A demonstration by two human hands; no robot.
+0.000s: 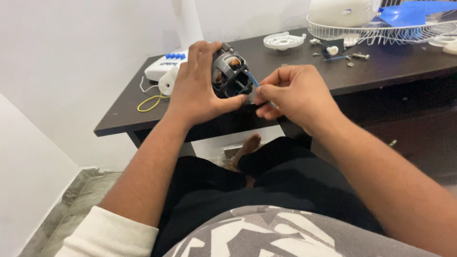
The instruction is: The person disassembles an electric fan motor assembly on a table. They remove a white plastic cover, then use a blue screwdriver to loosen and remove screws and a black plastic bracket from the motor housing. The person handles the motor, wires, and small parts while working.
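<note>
My left hand (197,83) grips a small electric fan motor (231,74), black and grey with copper windings showing, held up in front of the dark table's edge. My right hand (295,93) pinches a thin blue wire (252,80) that runs from the motor, fingers closed on it just right of the motor. Both hands hover over my lap, above the table's front edge.
On the dark wooden table (395,66) lie a white control box with blue buttons (164,64), a yellow wire loop (150,102), a white round plastic part (284,40), several screws (360,56), a wire fan guard (381,31) and a blue fan blade (414,12). A white wall stands at left.
</note>
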